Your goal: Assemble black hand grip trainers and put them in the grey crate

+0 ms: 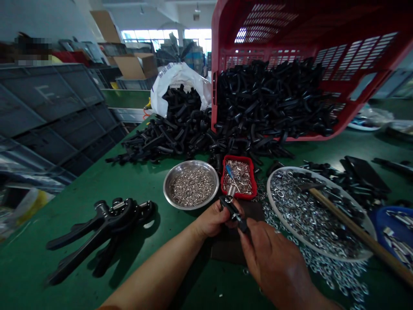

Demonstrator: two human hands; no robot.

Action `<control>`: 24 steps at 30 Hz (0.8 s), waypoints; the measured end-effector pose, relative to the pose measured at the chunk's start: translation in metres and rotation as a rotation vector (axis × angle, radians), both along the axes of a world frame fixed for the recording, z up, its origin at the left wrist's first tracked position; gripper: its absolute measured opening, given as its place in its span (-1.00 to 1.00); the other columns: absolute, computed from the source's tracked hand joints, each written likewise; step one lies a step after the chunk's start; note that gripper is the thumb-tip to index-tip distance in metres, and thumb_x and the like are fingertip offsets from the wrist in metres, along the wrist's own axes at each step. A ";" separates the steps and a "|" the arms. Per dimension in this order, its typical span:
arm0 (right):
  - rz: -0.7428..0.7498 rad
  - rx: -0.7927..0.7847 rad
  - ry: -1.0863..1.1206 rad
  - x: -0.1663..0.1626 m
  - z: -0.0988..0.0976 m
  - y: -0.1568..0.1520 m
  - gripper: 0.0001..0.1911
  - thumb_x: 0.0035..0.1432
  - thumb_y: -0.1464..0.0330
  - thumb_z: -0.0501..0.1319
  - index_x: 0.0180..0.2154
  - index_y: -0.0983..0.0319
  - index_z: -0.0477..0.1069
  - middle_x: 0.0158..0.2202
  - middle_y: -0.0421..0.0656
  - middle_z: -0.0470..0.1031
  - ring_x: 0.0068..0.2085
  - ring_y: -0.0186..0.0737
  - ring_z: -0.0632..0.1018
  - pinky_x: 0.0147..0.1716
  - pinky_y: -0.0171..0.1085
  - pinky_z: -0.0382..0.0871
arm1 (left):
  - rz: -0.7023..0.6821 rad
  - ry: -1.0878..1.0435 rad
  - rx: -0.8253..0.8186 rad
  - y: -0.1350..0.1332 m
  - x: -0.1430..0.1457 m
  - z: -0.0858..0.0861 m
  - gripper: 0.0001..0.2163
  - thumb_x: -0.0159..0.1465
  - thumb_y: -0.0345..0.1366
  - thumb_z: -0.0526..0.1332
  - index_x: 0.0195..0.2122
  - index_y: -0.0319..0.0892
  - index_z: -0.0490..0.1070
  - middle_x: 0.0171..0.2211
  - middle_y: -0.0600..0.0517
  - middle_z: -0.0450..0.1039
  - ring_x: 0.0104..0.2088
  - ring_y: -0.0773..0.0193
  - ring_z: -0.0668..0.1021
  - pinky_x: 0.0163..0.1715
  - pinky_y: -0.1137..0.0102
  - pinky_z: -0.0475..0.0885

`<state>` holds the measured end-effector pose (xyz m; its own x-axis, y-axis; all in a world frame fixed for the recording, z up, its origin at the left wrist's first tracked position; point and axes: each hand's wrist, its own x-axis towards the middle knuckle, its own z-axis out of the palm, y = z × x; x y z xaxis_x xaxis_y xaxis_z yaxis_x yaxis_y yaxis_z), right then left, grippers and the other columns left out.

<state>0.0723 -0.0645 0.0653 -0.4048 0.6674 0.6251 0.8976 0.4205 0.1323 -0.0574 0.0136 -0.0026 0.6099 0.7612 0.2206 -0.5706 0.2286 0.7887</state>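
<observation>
I've got L hand gripping a small blk part, thumb on top. R hand has its fingertips closed on the near end of the same part, so it sits btwn both hands. A coil spring stands at its far end. Below the hands I see a dark pad on the green table.

Just beyond L hand: a steel bowl of tiny metal pcs. Straight ahead of both: a red tray of pins, w/ a blue-handled tool in it.

R of R hand: a white tray full of metal rings, w/ a hammer across it; more rings spilled nr R hand.

Well L of L hand: blk clamps. Far ahead: a tilted red crate of blk pcs.
</observation>
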 end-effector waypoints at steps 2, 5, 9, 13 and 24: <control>-0.020 -0.015 0.000 -0.001 0.002 -0.001 -0.76 0.21 0.43 -0.09 -0.33 0.33 0.33 -0.56 -0.11 0.39 -0.59 -0.33 0.39 -0.62 -0.33 0.19 | 0.039 0.057 0.023 0.000 -0.001 0.000 -0.53 -0.06 0.11 0.23 -0.43 -0.28 0.36 -0.54 0.06 0.24 -0.64 0.51 0.18 -0.65 0.54 0.05; -0.034 -0.036 0.009 -0.001 0.005 -0.003 -0.73 0.22 0.41 -0.11 -0.37 0.32 0.33 -0.59 -0.13 0.37 -0.62 -0.32 0.38 -0.64 -0.32 0.18 | 0.033 0.168 0.092 -0.001 -0.002 0.000 -0.51 -0.08 0.13 0.24 -0.44 -0.29 0.38 -0.51 0.02 0.28 -0.55 0.43 0.27 -0.55 0.50 0.15; 0.020 -0.087 0.073 0.004 -0.004 0.002 -0.70 0.24 0.36 -0.12 -0.32 0.33 0.33 -0.55 -0.10 0.40 -0.58 -0.28 0.43 -0.62 -0.32 0.22 | 0.034 0.222 0.082 -0.005 0.000 -0.001 -0.47 -0.10 0.17 0.22 -0.41 -0.29 0.37 -0.51 0.03 0.27 -0.51 0.40 0.31 -0.50 0.48 0.20; 0.026 -0.239 0.285 0.017 -0.020 0.019 -0.58 0.25 0.20 -0.16 -0.31 0.33 0.34 -0.50 -0.05 0.45 -0.52 -0.25 0.47 -0.56 -0.30 0.27 | 0.084 0.228 -0.028 -0.011 0.008 0.000 -0.55 0.06 0.08 0.15 -0.27 -0.25 0.31 -0.58 0.14 0.16 -0.62 0.50 0.20 -0.60 0.53 0.13; -0.116 -0.483 0.238 0.031 -0.026 0.045 -0.47 0.22 0.09 -0.22 -0.25 0.27 0.38 -0.32 -0.01 0.46 -0.35 -0.12 0.49 -0.44 -0.22 0.30 | 0.321 0.258 -0.369 -0.014 0.025 0.008 -0.60 0.03 -0.01 0.23 -0.29 -0.24 0.27 -0.67 0.23 0.09 -0.69 0.53 0.13 -0.69 0.54 0.04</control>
<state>0.1029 -0.0191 0.0397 -0.1961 0.9328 0.3023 0.9233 0.2795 -0.2635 -0.0324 -0.0008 0.0050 0.3336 0.9164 -0.2213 -0.4563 0.3624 0.8127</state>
